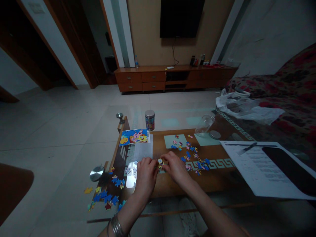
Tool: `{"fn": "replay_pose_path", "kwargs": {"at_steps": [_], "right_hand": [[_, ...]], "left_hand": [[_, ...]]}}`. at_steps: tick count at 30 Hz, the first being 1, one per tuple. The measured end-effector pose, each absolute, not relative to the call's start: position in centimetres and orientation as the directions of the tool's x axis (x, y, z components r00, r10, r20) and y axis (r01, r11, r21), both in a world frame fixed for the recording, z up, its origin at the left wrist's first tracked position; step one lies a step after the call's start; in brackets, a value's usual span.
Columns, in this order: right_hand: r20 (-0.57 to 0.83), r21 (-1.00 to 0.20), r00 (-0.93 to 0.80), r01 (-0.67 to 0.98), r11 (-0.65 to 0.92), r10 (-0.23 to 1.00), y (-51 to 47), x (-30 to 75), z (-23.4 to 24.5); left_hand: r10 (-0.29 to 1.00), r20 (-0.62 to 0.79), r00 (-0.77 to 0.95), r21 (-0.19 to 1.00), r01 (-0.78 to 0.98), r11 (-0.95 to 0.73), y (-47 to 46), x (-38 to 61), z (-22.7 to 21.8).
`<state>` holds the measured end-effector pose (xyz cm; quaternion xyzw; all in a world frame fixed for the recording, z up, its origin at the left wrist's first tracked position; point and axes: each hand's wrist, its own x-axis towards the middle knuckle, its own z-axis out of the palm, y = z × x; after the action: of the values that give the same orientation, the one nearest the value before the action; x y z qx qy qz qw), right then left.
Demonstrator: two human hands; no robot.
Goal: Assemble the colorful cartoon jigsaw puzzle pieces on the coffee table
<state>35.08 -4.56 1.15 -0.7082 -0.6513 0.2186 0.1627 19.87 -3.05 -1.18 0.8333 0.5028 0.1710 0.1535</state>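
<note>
Left hand [145, 174]: bare, a stack of silver bangles [116, 225] on the wrist; fingers curled and drawn close together, tips angled toward the right hand

Right hand [175, 168]: bare; fingers bent and pressed close together, tips angled toward the left hand

Small cluster of yellow jigsaw pieces [160, 163]: between both hands, touching the fingertips on each side, low over a rectangular wooden-and-glass coffee table [170, 184]; any pinch on a single piece is too small to tell

Loose blue, pink and yellow cardboard jigsaw pieces [191, 158]: scattered on the wooden panel, just right of the right hand

Loose blue jigsaw pieces [107, 198]: in a group at the table's near left corner, left of the left hand

Printed cartoon picture card [134, 137]: blue-backed, at the far left of the table, showing SpongeBob and Patrick

Upright cylindrical printed canister with a silver lid [149, 120]: just beyond the picture card

Clear glass jar [204, 124]: lying on its side at the far edge, a round grey lid [215, 134] just beside it

Two pale green rectangular cards [175, 141]: flat on the far side of the wooden panel

White printed paper sheet [256, 164]: overlapping the table's right end, a black rectangular panel [288, 171] on it

Crumpled white plastic bag [247, 108]: beyond the paper sheet, against a red floral sofa [283, 82]
</note>
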Motion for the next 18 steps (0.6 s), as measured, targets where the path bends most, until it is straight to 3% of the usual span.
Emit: {"fn": "replay_pose_path", "kwargs": {"at_steps": [18], "right_hand": [[-0.107, -0.489, 0.055, 0.867, -0.101, 0.993, -4.44, 34.97, 1.47]], "left_hand": [[0.886, 0.142, 0.441, 0.393, 0.797, -0.459, -2.93, 19.92, -1.4]]}}
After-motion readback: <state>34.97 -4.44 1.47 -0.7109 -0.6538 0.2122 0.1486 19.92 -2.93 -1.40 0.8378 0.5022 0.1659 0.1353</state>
